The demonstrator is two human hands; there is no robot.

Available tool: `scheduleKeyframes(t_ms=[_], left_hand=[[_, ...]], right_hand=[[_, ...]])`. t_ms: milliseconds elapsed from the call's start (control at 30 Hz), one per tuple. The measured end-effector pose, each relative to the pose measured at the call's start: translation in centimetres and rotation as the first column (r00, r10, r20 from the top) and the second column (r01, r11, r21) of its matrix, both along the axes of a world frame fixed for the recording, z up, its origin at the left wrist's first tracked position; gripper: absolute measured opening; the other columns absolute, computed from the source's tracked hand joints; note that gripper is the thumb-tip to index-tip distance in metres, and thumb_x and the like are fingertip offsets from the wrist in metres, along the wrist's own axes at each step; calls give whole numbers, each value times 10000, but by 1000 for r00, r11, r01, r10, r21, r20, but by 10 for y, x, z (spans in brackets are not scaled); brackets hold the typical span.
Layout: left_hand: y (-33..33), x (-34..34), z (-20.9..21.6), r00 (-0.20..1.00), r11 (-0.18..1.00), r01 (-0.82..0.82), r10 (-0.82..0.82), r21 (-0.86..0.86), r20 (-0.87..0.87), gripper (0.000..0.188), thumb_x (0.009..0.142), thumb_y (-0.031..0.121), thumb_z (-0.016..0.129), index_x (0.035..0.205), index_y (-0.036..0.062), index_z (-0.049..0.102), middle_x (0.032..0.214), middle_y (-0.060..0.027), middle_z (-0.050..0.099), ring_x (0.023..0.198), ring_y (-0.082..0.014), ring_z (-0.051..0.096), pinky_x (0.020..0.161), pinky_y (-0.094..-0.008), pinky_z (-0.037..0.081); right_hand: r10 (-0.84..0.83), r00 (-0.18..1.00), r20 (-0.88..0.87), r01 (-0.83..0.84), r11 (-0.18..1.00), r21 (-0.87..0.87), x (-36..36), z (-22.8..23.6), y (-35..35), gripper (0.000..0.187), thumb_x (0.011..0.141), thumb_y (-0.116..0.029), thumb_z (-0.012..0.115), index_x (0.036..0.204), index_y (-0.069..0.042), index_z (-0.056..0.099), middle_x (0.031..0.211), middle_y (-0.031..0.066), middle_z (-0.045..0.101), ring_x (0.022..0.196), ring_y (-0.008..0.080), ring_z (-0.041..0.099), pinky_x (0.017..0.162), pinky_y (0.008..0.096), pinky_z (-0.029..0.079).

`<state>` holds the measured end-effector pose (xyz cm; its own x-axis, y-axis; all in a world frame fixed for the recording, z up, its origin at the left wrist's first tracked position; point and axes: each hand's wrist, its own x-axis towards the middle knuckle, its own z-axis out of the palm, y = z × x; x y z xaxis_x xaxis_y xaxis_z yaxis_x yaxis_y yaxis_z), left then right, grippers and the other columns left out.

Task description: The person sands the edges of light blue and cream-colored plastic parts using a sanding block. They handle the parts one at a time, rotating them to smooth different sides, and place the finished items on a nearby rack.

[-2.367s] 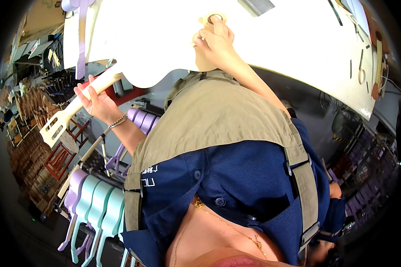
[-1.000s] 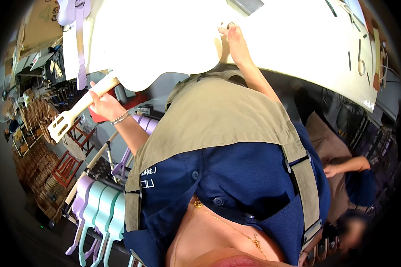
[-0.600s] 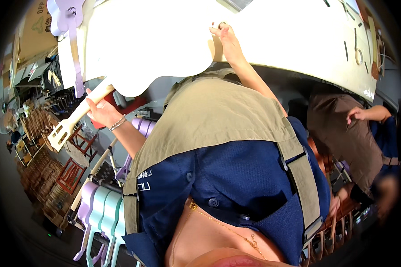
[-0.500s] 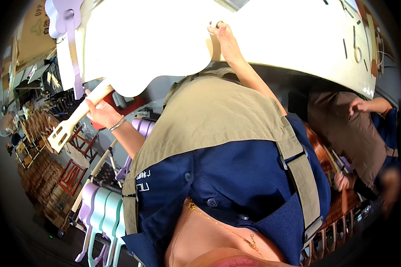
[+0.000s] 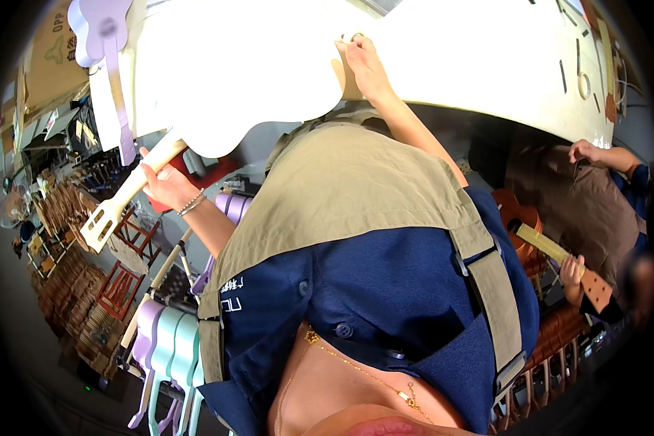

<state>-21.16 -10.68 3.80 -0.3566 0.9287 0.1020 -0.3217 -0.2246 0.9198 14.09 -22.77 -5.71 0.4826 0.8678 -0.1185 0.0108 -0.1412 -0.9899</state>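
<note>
A pale, unpainted ukulele-shaped instrument lies across the white worktop (image 5: 479,80), its body (image 5: 261,87) washed out by glare. Its neck (image 5: 134,180) sticks out past the table edge to the lower left, ending in a slotted headstock (image 5: 102,223). My left hand (image 5: 168,185) is closed round the neck from below, thumb and fingers on either side. At the body's right edge is my right hand (image 5: 368,71), fingers bent and pinched together over the top surface. What those fingertips hold, if anything, is lost in the brightness.
A lilac ukulele (image 5: 100,33) lies at the far left. Mint and lilac instruments (image 5: 168,341) hang on a rack at lower left. To my right, a co-worker's hand (image 5: 572,275) holds a brown ukulele (image 5: 541,243). Dark strips and a tape ring (image 5: 584,86) lie at the far right.
My hands and the pale instrument stay nearly where they were. On the right, the co-worker has brought a brown ukulele up into view by its neck.
</note>
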Motion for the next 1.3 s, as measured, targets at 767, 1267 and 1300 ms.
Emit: scheduleKeyframes(t_ms=[767, 1267, 1300], left_hand=[[-14, 10, 22, 999, 999, -21, 22, 24, -27, 169, 888, 45, 521, 1034, 20, 441, 1110, -136, 516, 1216, -375, 409, 1030, -489, 330], [-19, 23, 29, 1000, 998, -31, 31, 49, 2, 223, 880, 33, 529, 1080, 18, 431, 1021, -121, 545, 1217, -370, 408, 1037, -495, 320], [-19, 22, 29, 1000, 998, -28, 28, 54, 5, 226, 880, 32, 530, 1082, 17, 432, 1022, -121, 546, 1217, -370, 407, 1038, -495, 319]], right_hand=[[-160, 781, 604, 15, 971, 237, -34, 58, 9, 159, 614, -242, 753, 727, -156, 681, 953, 118, 495, 836, 265, 503, 678, 391, 392], [-12, 738, 674, -83, 991, 109, -36, 63, 15, 129, 663, -181, 738, 775, -157, 679, 1080, 112, 480, 1045, 263, 449, 845, 418, 292], [-13, 721, 693, -89, 990, 111, -36, 64, 15, 124, 667, -176, 735, 775, -155, 677, 1081, 115, 480, 1048, 263, 448, 848, 421, 290]])
